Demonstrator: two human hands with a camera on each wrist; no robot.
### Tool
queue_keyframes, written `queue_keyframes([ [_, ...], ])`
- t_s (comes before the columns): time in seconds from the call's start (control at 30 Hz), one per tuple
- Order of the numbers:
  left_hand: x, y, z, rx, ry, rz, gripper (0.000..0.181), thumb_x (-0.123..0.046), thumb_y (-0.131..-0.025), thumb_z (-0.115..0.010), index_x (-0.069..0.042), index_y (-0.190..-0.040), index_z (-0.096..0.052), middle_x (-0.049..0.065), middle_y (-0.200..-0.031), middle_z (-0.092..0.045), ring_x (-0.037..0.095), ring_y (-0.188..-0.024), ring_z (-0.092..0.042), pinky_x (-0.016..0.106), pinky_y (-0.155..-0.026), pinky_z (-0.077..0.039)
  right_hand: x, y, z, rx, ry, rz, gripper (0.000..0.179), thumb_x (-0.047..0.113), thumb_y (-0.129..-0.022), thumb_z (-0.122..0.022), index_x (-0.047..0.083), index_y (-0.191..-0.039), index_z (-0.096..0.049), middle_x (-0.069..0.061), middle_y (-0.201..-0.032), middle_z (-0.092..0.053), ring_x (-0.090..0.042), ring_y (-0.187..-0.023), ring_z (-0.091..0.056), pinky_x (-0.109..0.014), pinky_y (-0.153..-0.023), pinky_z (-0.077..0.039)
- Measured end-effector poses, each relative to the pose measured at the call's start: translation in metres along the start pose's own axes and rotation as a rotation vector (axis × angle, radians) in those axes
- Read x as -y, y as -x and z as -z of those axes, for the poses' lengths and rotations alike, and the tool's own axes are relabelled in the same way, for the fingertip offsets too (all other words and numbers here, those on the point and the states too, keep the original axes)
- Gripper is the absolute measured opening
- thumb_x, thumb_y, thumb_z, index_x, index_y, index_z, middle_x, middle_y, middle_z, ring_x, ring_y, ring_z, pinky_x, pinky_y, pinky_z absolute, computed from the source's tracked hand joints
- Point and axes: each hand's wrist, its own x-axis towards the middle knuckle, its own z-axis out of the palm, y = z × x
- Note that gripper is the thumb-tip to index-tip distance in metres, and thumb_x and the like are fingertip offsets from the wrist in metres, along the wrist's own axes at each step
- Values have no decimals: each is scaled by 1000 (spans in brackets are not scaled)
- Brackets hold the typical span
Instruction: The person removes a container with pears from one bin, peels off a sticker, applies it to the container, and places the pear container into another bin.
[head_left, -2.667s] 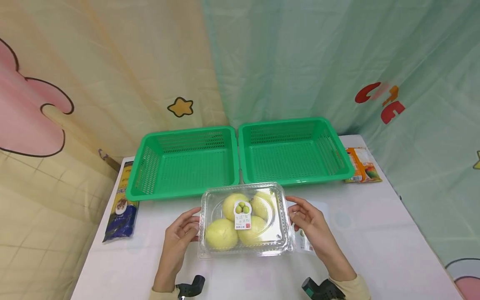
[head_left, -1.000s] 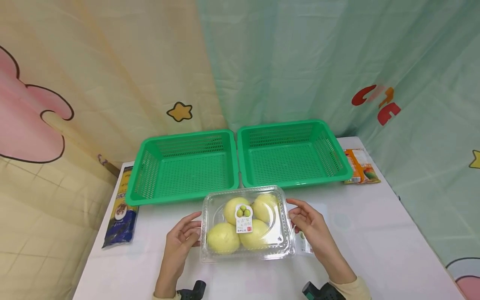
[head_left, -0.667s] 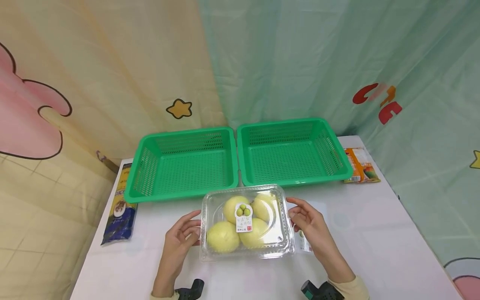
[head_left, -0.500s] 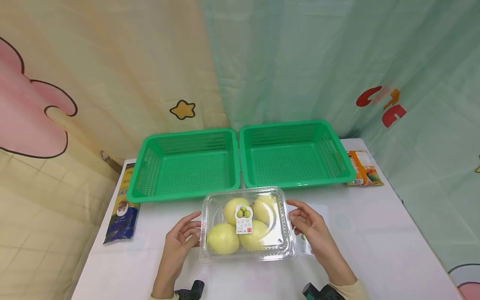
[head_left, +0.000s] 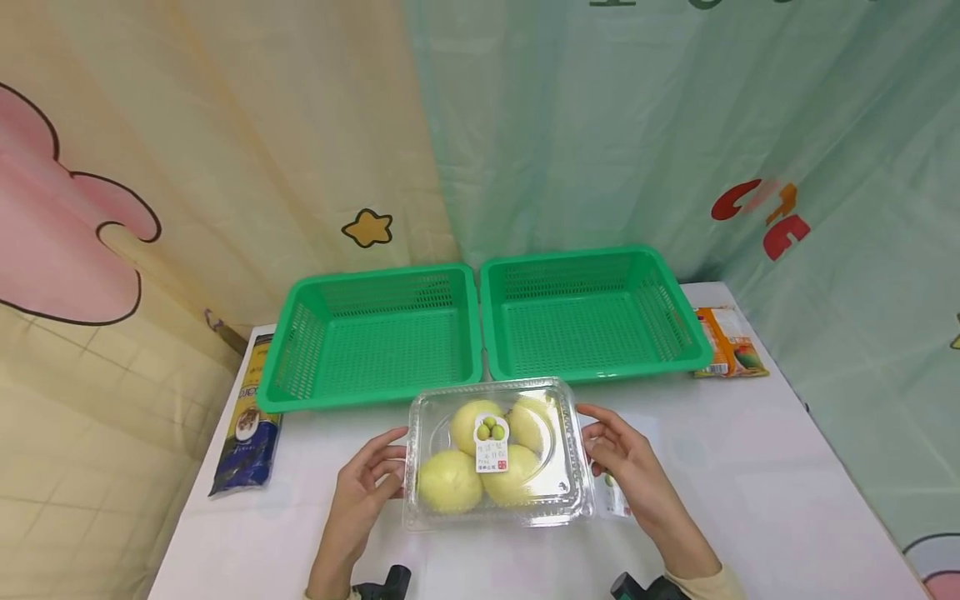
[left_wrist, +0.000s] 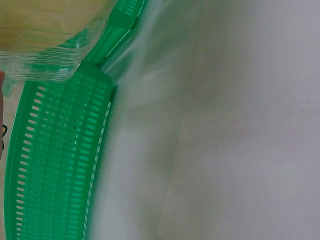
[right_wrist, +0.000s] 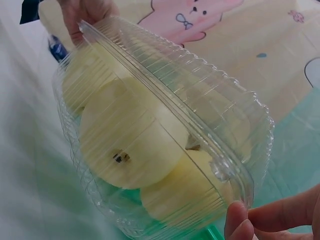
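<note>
A clear plastic clamshell box (head_left: 558,492) hangs over the white table in the middle of the head view, tilted toward me. Several pale yellow pears (head_left: 450,482) lie inside it, under a white label (head_left: 491,456) on the lid. My left hand (head_left: 362,492) holds its left side. The right hand (head_left: 630,471) grips the opposite side. In the right wrist view, the thumb and fingers (right_wrist: 280,215) pinch the box's rim (right_wrist: 175,112) near a corner. Only a corner of the box (left_wrist: 45,65) and a sliver of finger appear in the left wrist view.
Two green baskets (head_left: 393,399) (head_left: 600,374) stand side by side behind the box, with nothing in them. A blue and yellow packet (head_left: 247,433) lies at the left table edge, an orange packet (head_left: 731,346) at the right. Printed curtains (head_left: 525,125) hang behind.
Both hands keep their hold on the box, which stays in nearly the same place. The whole head view shifts slightly.
</note>
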Motion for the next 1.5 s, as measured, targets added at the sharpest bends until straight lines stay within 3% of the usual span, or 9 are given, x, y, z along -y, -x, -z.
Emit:
queue_keyframes([
  [0.6,-2,1,-4,-35,-4,42,54,11,-88,-61,-6,-139,-55,-2,-105,-66,5,-86,-67,28,-65,-60,-5,2,5,60,-32,36,50,11,-101,-55,4,-149,-41,3,-104,-59,-6,-81,-56,-21,-69,-50],
  [1.07,-4,-3,-7,-30,-7,38,54,14,-88,-57,-6,-139,-56,2,-101,-61,4,-81,-63,29,-64,-61,-2,2,3,-53,-33,-12,45,9,-100,-57,4,-144,-49,5,-103,-61,-5,-81,-58,-23,-69,-53],
  [1.5,-7,-3,-7,-19,9,9,52,13,-89,-58,-2,-139,-55,5,-101,-62,5,-81,-63,27,-63,-60,0,1,4,-49,-33,2,43,9,-101,-56,5,-143,-50,4,-102,-61,-7,-84,-57,-21,-69,-53],
])
